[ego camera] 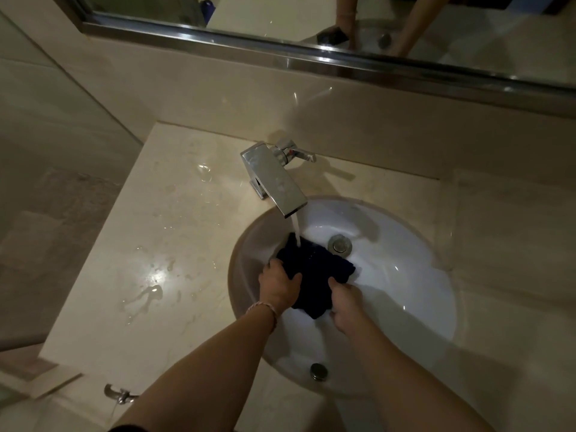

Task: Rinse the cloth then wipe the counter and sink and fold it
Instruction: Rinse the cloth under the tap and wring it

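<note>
The counter [131, 244], wet with puddles, surrounds the white sink [405, 275]. Both forearms reach down into the sink. A dark cloth [314, 272] hangs bunched inside it, under water running from the faucet [274, 182]. The left hand [279, 283] and right hand [346, 302] each grip a cloth edge, fingers seemingly curled closed.

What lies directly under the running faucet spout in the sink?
The dark cloth, gripped by the left hand and right hand. The sink surface beneath it is hidden.
</note>
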